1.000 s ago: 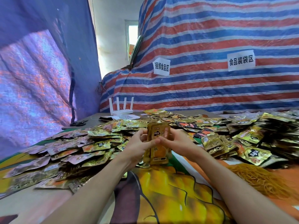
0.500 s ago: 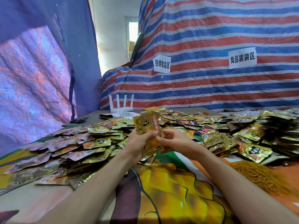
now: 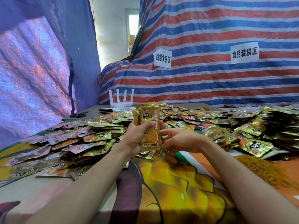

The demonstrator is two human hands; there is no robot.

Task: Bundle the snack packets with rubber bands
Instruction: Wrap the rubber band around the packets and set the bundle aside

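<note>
My left hand (image 3: 137,136) grips a small stack of gold snack packets (image 3: 150,126) and holds it upright above the table, thumb across the front packet. Just right of the stack is my right hand (image 3: 181,141), fingers loosely curled, fingertips close to the packets' right edge and holding nothing that I can see. A wide heap of loose gold and dark snack packets (image 3: 210,125) covers the table behind and on both sides. A pile of yellow rubber bands (image 3: 262,170) lies at the right, beside my right forearm.
A colourful printed cloth (image 3: 169,188) covers the near table. A white router (image 3: 121,102) and black scissors (image 3: 79,114) sit at the far left of the table. A striped tarp (image 3: 210,78) with two paper signs rises behind it.
The stack went from both hands to the left hand alone and now stands upright. My right hand has let go and drawn back to the right.
</note>
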